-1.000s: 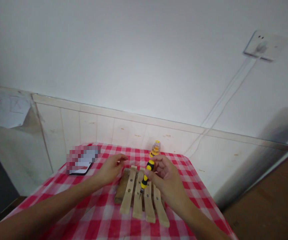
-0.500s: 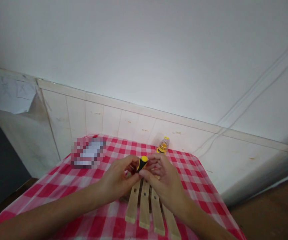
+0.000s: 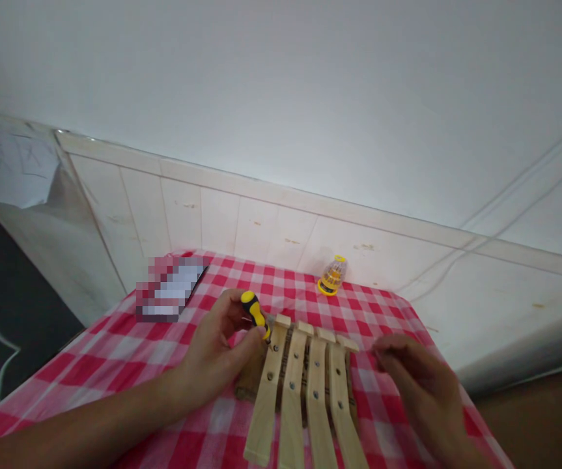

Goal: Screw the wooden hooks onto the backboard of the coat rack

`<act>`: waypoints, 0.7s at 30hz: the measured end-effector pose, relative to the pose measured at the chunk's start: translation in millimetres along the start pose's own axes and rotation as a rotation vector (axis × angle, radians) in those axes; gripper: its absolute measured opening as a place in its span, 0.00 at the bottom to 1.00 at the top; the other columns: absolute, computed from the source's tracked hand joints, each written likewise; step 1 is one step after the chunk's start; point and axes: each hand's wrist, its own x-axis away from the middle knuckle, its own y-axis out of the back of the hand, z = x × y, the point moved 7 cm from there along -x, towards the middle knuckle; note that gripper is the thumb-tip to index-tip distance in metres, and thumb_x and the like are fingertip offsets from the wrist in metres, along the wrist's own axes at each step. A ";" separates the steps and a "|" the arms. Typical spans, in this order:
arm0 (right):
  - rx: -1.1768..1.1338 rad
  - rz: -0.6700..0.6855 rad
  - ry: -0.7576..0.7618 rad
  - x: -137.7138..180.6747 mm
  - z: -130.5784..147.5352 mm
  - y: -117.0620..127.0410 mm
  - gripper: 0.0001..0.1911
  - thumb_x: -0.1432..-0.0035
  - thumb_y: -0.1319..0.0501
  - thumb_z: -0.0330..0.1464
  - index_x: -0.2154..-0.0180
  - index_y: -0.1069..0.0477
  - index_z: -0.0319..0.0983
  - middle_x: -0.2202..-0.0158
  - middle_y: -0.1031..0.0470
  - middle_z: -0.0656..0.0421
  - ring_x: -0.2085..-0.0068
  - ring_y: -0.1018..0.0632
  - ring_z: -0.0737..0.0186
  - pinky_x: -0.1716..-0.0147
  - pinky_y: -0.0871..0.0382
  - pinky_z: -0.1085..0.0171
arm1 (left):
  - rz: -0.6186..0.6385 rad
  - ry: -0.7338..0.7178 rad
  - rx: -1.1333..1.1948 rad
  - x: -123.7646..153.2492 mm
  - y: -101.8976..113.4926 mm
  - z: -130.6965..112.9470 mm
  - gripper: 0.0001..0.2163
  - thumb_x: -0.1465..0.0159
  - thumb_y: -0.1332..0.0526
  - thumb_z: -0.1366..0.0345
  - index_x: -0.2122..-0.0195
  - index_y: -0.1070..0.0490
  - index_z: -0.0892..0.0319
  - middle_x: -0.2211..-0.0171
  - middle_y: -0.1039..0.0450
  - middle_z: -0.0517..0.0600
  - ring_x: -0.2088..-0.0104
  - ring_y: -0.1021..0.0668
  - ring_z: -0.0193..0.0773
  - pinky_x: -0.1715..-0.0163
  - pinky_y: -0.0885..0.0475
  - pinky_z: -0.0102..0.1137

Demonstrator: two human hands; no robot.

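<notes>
A yellow-and-black screwdriver (image 3: 256, 314) stands tilted between the thumb and fingers of the left hand (image 3: 219, 345), which are closed around its handle; the yellow butt sticks up above the grip, and the shaft slants down toward the upper screw of the leftmost of 4 curved wooden slats (image 3: 317, 378). Contact there cannot be told. The slats lie across a darker wooden block (image 3: 250, 378). The right hand (image 3: 427, 391), fingers curled, is right of them; whether it holds anything is unclear. Behind, on the checked tablecloth (image 3: 383, 423), stands a yellow bit case (image 3: 333, 277).
</notes>
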 end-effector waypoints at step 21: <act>-0.370 0.337 -0.317 -65.6 -66.0 -94.6 0.21 0.53 0.25 0.49 0.70 0.21 0.38 0.76 0.21 0.60 0.74 0.24 0.63 0.70 0.31 0.64 | 0.219 -0.462 -0.410 -11.6 -17.0 -60.2 0.22 0.33 0.37 0.73 0.40 0.35 0.51 0.57 0.24 0.49 0.63 0.21 0.35 0.61 0.22 0.29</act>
